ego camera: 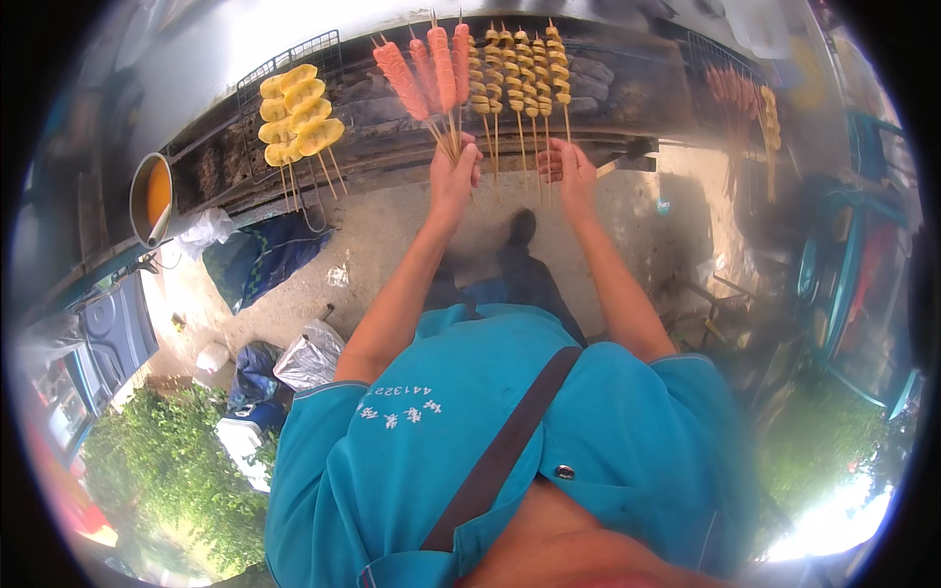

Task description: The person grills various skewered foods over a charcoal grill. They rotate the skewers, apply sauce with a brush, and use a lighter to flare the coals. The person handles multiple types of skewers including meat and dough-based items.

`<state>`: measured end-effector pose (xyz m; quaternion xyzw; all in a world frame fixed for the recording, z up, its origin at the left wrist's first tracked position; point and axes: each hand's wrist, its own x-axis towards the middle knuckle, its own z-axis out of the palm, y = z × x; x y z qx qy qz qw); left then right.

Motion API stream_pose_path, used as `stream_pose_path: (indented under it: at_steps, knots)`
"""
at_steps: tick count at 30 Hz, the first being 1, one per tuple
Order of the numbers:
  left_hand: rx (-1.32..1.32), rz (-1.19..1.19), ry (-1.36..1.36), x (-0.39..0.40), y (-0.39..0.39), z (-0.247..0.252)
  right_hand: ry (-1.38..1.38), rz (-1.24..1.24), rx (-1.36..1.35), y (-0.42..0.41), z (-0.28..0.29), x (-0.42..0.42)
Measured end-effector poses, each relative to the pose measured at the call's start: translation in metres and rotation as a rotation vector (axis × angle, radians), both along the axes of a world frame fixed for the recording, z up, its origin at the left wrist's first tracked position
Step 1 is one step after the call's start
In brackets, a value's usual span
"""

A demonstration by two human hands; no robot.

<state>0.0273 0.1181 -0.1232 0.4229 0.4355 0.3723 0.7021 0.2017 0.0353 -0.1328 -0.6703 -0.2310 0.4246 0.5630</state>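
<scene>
My left hand [457, 163] is closed around the wooden sticks of several skewered pink sausages [441, 67], fanned out above the charcoal grill [632, 81]. To its right, a row of skewers with spiral-cut yellowish food [520, 73] lies across the grill, their sticks pointing towards me. My right hand [567, 163] is at the stick ends of the rightmost spiral skewers, thumb and fingers bent close to them; whether it grips one is hard to tell. Flat yellow slices on skewers [300, 117] rest on a wire rack at the left part of the grill.
A metal pot of orange liquid [157, 198] with a brush handle stands at the grill's left end. More skewered sausages [735, 92] lie on a rack at the far right. A wooden-handled tool [607, 169] lies by the grill's near edge. Bags and a cooler [246, 437] are on the ground at left.
</scene>
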Motion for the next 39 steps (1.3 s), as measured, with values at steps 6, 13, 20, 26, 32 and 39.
stream_pose_path:
  at_steps: [6, 13, 20, 26, 32, 39]
  knots:
    - [-0.113, -0.095, -0.067, -0.011, 0.006, -0.005, -0.034, 0.044, -0.054, -0.009, -0.009, 0.002]
    - [-0.134, -0.008, -0.075, -0.024, 0.003, -0.007, -0.442, 0.040, -0.046, -0.010, 0.061, -0.006]
    - [-0.004, 0.089, -0.029, -0.029, 0.004, -0.013, -0.326, 0.598, -0.436, 0.032, 0.087, -0.094]
    - [-0.033, 0.109, -0.056, -0.035, 0.007, -0.010, -0.007, 0.393, -0.295, 0.052, 0.019, -0.110]
    - [-0.007, 0.036, -0.090, -0.051, 0.018, -0.012, 0.353, 0.337, -0.238, 0.053, 0.003, -0.116]
    - [-0.056, -0.032, -0.204, -0.054, 0.020, -0.023, 0.121, 0.270, -0.204, 0.041, 0.003, -0.113]
